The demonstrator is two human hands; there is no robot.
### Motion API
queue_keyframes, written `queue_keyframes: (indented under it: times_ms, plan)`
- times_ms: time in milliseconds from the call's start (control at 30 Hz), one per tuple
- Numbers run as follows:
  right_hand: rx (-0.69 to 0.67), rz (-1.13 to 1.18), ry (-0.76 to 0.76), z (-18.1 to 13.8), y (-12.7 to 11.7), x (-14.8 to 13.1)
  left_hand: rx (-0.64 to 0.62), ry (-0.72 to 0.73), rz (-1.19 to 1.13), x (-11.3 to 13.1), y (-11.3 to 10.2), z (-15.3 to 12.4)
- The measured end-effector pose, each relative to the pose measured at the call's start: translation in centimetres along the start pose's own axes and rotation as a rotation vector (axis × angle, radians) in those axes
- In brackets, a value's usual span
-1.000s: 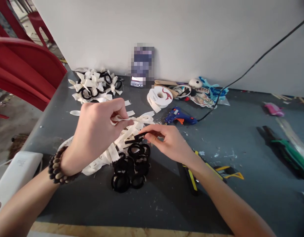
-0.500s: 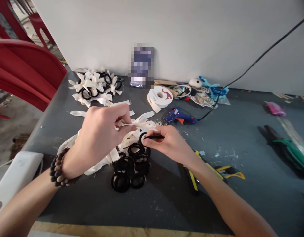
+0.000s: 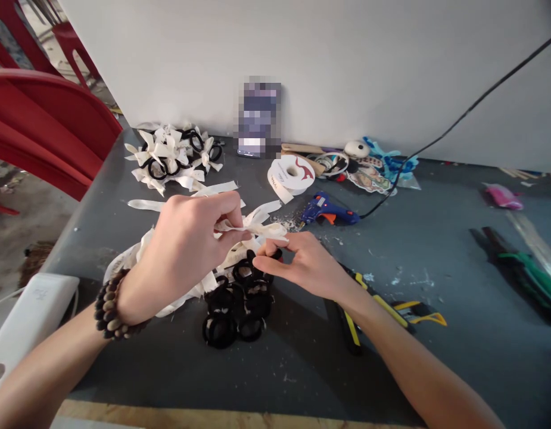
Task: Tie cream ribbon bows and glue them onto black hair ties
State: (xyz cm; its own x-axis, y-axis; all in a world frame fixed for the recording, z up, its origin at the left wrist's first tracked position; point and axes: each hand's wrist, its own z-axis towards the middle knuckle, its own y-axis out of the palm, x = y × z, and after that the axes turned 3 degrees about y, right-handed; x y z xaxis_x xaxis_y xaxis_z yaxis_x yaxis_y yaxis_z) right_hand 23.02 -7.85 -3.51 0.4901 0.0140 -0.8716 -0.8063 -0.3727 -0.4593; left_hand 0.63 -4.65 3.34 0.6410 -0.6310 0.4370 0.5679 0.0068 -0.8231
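Ribbon bow (image 3: 267,230) pinched in left hand (image 3: 192,235), long axis crosswise, one end pointing right; right hand (image 3: 308,265) near, grip unclear

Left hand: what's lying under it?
White ribbon pieces show on the table past both sides of the left hand. Whatever lies directly beneath its palm and wrist is covered, so I can't tell.

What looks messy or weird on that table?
Pale crumbs lie scattered by the tip of the blue glue gun, and whitish flecks dot the gray table. They look odd, perhaps like spilled scraps, against its dark surface.
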Motion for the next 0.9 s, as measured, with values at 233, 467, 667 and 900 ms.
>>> queue_keyframes:
  times_ms: [233, 467, 667, 900]
  plan:
    - [0.02, -0.106, 0.0, 0.1, 0.5, 0.3, -0.009, 0.019, -0.008, -0.1, 0.1, 0.0]
    - [0.039, -0.01, 0.018, 0.4, 0.7, 1.0, -0.043, 0.021, -0.01, -0.1, 0.2, 0.1]
    - [0.037, 0.203, 0.048, 0.3, 0.0, 1.5, -0.104, 0.016, 0.012, -0.4, 0.2, 0.2]
    - [0.22, 0.474, 0.048, 1.1, -0.8, 1.9, -0.13, 0.101, 0.038, -0.8, -1.5, 0.4]
